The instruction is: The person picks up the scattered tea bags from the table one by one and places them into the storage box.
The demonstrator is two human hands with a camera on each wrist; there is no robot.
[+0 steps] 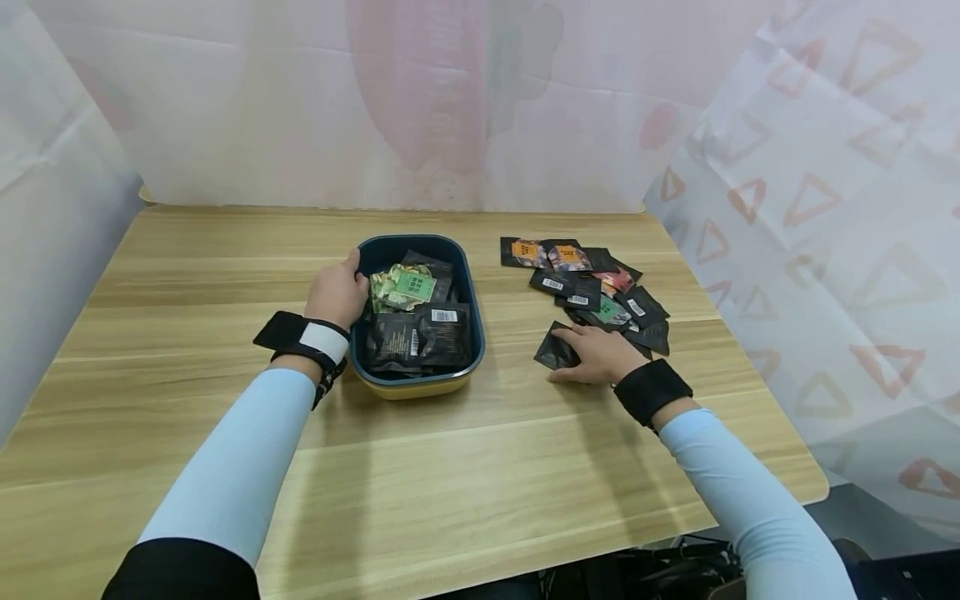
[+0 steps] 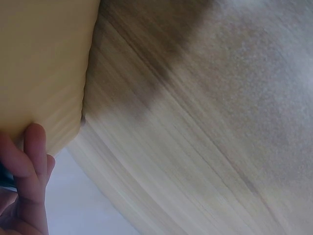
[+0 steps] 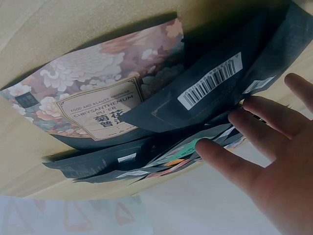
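From the head view, your left hand (image 1: 337, 292) grips the near-left rim of the tub (image 1: 472, 333), thumb hooked over the edge, steadying it in the middle of the desk (image 1: 225, 250). The tub already holds a layer of sachets (image 1: 416, 329), some dark, one green, so a fair share of the sorting looks done. To its right the loose pile of sachets (image 1: 592, 287) still lies spread on the desk, more than a dozen by the look of it, so I judge the work roughly half through. Your right hand (image 1: 596, 354) lies flat at the pile's near edge, fingers straight and pressing on one dark sachet (image 1: 557, 350), not yet lifting it.

From the left wrist view, you see only fingers (image 2: 34, 156) curled against the tub's yellow outer wall (image 2: 44, 63) and blurred desk grain.

From the right wrist view, your fingers (image 3: 234, 164) are spread and straight, touching the stacked packets; a floral chrysanthemum sachet (image 3: 93, 105) and a barcode-labelled dark one (image 3: 210, 83) lie beyond them.
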